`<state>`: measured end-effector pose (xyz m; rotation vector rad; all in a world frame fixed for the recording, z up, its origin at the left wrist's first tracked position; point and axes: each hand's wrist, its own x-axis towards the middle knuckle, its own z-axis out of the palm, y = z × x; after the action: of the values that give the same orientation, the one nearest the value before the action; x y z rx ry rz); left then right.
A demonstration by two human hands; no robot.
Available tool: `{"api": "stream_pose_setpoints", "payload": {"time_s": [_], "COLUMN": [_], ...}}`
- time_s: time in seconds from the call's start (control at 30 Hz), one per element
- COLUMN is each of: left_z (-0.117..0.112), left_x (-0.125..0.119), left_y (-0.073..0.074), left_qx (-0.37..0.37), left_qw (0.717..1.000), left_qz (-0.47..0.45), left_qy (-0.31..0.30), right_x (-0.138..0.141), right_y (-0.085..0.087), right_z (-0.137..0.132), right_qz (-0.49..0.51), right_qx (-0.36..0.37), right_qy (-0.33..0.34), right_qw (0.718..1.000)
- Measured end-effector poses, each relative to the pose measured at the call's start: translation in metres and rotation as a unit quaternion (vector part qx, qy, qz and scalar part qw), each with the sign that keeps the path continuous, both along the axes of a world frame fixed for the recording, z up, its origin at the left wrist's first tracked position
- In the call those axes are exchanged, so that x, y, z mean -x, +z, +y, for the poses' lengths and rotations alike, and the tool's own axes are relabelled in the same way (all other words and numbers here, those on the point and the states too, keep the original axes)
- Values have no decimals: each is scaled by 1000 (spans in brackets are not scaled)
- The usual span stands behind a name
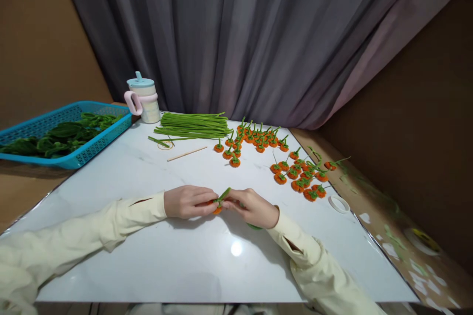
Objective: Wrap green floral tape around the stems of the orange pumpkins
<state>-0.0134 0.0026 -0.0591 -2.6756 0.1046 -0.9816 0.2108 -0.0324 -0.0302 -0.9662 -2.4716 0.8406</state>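
Pinching small orange fuzzy-wire pumpkin [218, 208] between left hand [188, 202] and right hand [254, 207], fingertips clamped either side, low over glossy white tabletop [148, 256]; green stem [224, 193] pointing up-right, equally near both.

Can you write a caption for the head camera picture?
Left hand and right hand pinch one fuzzy orange fruit together.

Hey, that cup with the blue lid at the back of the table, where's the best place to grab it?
Probably by the pink handle, coming from the left: the cup stands upright and the loop juts out on that side, clear of the green stems.
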Motion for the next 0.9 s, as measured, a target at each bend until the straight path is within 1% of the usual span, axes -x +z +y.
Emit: {"api": "stream_pose_setpoints", "payload": {"time_s": [0.13, 0.33, 0.47, 0.6, 0.7, 0.77, 0.83, 0.87, 0.9], "left_z": [-1, -2, 0, 0, 0, 1, 3, 3, 4], "left_x": [0, 0, 0, 3, 5, 4, 2, 1, 0], "left_y": [2, -1, -1, -3, -4, -3, -1, -1, 0], "left_qx": [-5, -7, -1, 14, 64, 90, 147, 151, 159], "left_qw": [1000, 1000, 1000, 1000, 998, 995, 988, 987, 986], "left_qz": [-2, -9, -2, 26, 24, 35, 45, 46, 45], "left_qy": [-1, 8, 11, 0, 10, 2, -9, -27, -31], "right_x": [0, 1, 0, 1, 0, -1, -3, -4, -4], "right_y": [-1, -1, -2, -5, -6, -6, -6, -6, -6], "right_z": [0, -1, 1, 2, 3, 4, 5, 5, 6], "right_qz": [15, 26, 22, 0, -12, -8, -1, -1, -4], "right_qx": [13, 23, 17, 0, -11, -14, -6, -2, 1], "right_qy": [-8, -5, 1, -4, 4, 15, 29, 31, 33], "right_qw": [1000, 999, 1000, 1000, 1000, 1000, 1000, 1000, 999]}}
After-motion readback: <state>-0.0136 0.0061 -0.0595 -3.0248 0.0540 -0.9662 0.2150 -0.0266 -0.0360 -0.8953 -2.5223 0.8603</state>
